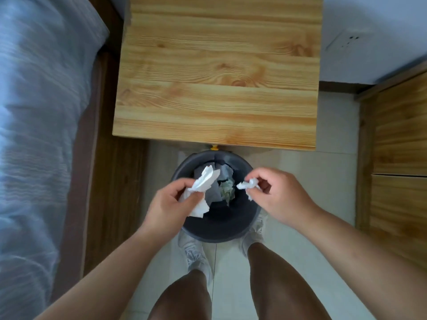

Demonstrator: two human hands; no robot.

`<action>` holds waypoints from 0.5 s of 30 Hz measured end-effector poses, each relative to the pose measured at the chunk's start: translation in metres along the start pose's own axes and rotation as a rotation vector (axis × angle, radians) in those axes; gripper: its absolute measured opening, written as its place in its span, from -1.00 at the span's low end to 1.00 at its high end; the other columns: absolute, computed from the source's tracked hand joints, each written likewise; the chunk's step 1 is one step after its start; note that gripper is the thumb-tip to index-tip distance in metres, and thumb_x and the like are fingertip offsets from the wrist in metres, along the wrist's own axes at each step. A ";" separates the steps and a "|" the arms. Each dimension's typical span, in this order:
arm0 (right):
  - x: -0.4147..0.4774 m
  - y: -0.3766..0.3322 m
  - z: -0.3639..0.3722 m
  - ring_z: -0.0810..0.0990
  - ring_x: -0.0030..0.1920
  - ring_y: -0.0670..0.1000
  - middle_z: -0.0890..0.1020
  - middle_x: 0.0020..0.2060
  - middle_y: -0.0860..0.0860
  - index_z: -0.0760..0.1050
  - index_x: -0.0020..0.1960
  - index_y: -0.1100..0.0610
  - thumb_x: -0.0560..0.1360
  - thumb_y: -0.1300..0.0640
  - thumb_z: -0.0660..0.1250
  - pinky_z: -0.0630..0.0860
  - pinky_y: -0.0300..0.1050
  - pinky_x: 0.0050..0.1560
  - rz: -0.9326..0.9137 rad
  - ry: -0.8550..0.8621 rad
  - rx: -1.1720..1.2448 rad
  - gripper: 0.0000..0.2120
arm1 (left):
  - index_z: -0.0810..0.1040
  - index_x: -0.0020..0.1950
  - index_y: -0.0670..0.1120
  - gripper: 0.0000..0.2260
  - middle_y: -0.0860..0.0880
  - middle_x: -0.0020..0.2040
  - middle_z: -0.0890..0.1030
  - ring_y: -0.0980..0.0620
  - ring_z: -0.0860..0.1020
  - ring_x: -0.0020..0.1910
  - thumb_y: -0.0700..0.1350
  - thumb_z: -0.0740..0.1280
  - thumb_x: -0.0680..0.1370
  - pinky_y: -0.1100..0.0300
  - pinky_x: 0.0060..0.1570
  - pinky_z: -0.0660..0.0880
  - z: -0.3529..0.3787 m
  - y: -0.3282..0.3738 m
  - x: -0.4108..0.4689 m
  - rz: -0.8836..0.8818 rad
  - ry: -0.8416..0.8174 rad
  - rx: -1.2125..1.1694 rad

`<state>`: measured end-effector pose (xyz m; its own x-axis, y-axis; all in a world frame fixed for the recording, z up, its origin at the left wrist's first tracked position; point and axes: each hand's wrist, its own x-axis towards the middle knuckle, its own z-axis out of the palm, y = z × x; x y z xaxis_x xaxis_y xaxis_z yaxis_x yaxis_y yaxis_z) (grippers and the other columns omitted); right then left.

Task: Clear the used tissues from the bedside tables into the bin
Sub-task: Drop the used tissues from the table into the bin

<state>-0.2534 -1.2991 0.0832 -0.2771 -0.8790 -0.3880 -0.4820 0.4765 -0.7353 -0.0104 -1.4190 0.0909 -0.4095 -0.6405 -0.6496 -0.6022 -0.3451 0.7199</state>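
I judge this bedside surface [217, 77] done. Fingers of the left hand [169, 205] pinch a large tissue [204, 183], those of the right hand [283, 196] pinch a small wad [248, 184]. Both are over the bin [215, 236] at centre, drop pending.

No legible text or labels.

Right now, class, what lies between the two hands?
Head view: only air between the left hand and right hand; beneath the gap sits the open bin, crumpled paper inside.
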 end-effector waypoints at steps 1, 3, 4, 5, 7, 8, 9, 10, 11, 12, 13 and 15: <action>0.001 0.005 0.009 0.63 -0.23 0.07 0.68 -0.22 -0.04 0.64 -0.01 0.01 0.53 0.16 0.46 0.58 0.11 -0.20 0.024 -0.025 -0.003 -0.93 | 0.72 0.02 0.24 -0.83 0.15 -0.06 0.75 0.15 0.70 -0.12 -0.07 0.47 0.63 0.27 -0.16 0.58 0.004 -0.010 0.004 -0.022 -0.013 -0.008; 0.005 0.015 0.026 0.62 -0.23 0.08 0.68 -0.22 -0.01 0.64 -0.03 0.03 0.54 0.15 0.45 0.57 0.11 -0.18 0.062 -0.046 -0.017 -0.96 | 0.70 0.02 0.21 -0.86 0.21 -0.06 0.72 0.20 0.68 -0.12 -0.06 0.45 0.64 0.33 -0.18 0.56 0.012 -0.031 0.013 -0.042 -0.022 0.050; 0.008 0.019 0.034 0.61 -0.23 0.08 0.68 -0.22 -0.01 0.63 -0.04 0.03 0.54 0.15 0.44 0.57 0.11 -0.17 0.074 -0.049 -0.026 -0.97 | 0.68 0.03 0.21 -0.87 0.23 -0.06 0.71 0.22 0.67 -0.12 -0.06 0.44 0.64 0.32 -0.17 0.57 0.015 -0.041 0.018 -0.050 -0.022 0.090; 0.011 0.024 0.041 0.61 -0.23 0.07 0.67 -0.22 -0.01 0.63 -0.03 0.04 0.55 0.14 0.43 0.57 0.11 -0.17 0.081 -0.050 -0.041 -0.98 | 0.66 0.03 0.21 -0.87 0.24 -0.07 0.70 0.22 0.67 -0.12 -0.05 0.44 0.64 0.26 -0.14 0.60 0.017 -0.050 0.022 -0.059 -0.020 0.117; 0.017 0.036 0.054 0.62 -0.25 0.06 0.68 -0.22 -0.03 0.63 0.02 0.02 0.57 0.11 0.41 0.58 0.10 -0.20 0.090 -0.072 -0.099 -0.95 | 0.64 0.04 0.19 -0.89 0.18 -0.08 0.71 0.18 0.68 -0.10 -0.05 0.45 0.64 0.13 -0.04 0.66 0.023 -0.064 0.030 -0.082 -0.020 0.161; 0.021 0.042 0.060 0.62 -0.26 0.03 0.67 -0.21 -0.06 0.63 0.08 -0.01 0.57 0.08 0.41 0.57 0.07 -0.23 0.096 -0.091 -0.137 -0.90 | 0.63 0.07 0.18 -0.89 0.15 -0.06 0.71 0.14 0.69 -0.07 -0.05 0.46 0.63 0.09 -0.03 0.68 0.024 -0.070 0.035 -0.091 -0.027 0.193; 0.024 0.048 0.066 0.62 -0.26 0.01 0.66 -0.20 -0.09 0.62 0.14 -0.02 0.58 0.05 0.40 0.56 0.02 -0.26 0.104 -0.111 -0.175 -0.85 | 0.62 0.10 0.15 -0.88 0.12 -0.02 0.70 0.07 0.70 -0.04 -0.05 0.47 0.62 0.06 -0.03 0.70 0.026 -0.074 0.040 -0.100 -0.045 0.217; 0.026 0.055 0.072 0.63 -0.23 -0.01 0.65 -0.17 -0.11 0.59 0.22 -0.04 0.57 0.02 0.41 0.54 -0.03 -0.27 0.112 -0.133 -0.205 -0.78 | 0.60 0.15 0.13 -0.83 0.11 0.02 0.69 0.03 0.70 -0.02 -0.05 0.49 0.60 0.03 -0.05 0.73 0.027 -0.079 0.044 -0.114 -0.070 0.220; 0.028 0.061 0.076 0.65 -0.16 0.00 0.66 -0.11 -0.12 0.56 0.30 -0.05 0.57 0.00 0.43 0.54 -0.08 -0.23 0.126 -0.164 -0.229 -0.69 | 0.57 0.18 0.14 -0.77 0.11 0.05 0.67 0.01 0.70 -0.02 -0.06 0.52 0.58 0.01 -0.07 0.74 0.028 -0.083 0.047 -0.136 -0.095 0.202; 0.030 0.066 0.080 0.68 -0.05 0.02 0.67 0.00 -0.11 0.50 0.39 -0.07 0.55 -0.01 0.45 0.57 -0.08 -0.14 0.147 -0.207 -0.249 -0.58 | 0.54 0.20 0.17 -0.70 0.14 0.07 0.64 0.01 0.70 -0.01 -0.06 0.55 0.56 0.00 -0.11 0.75 0.028 -0.086 0.050 -0.160 -0.118 0.178; 0.032 0.070 0.082 0.68 0.05 0.03 0.67 0.14 -0.08 0.42 0.47 -0.09 0.54 -0.01 0.46 0.60 -0.06 -0.03 0.170 -0.253 -0.268 -0.47 | 0.53 0.22 0.21 -0.65 0.15 0.09 0.63 0.02 0.69 0.00 -0.07 0.57 0.54 -0.01 -0.12 0.75 0.028 -0.089 0.052 -0.176 -0.137 0.163; 0.033 0.075 0.082 0.66 0.16 0.04 0.62 0.33 -0.03 0.29 0.56 -0.14 0.53 -0.01 0.47 0.61 -0.04 0.09 0.208 -0.312 -0.293 -0.34 | 0.53 0.29 0.25 -0.55 0.13 0.17 0.60 0.03 0.67 0.06 -0.06 0.59 0.51 -0.05 -0.09 0.75 0.027 -0.094 0.055 -0.186 -0.169 0.161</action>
<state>-0.2304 -1.2937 -0.0310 -0.1511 -0.7058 -0.6921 -0.6691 0.5884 -0.4539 0.0053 -1.4030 -0.0192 -0.3822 -0.4486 -0.8079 -0.7729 -0.3239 0.5456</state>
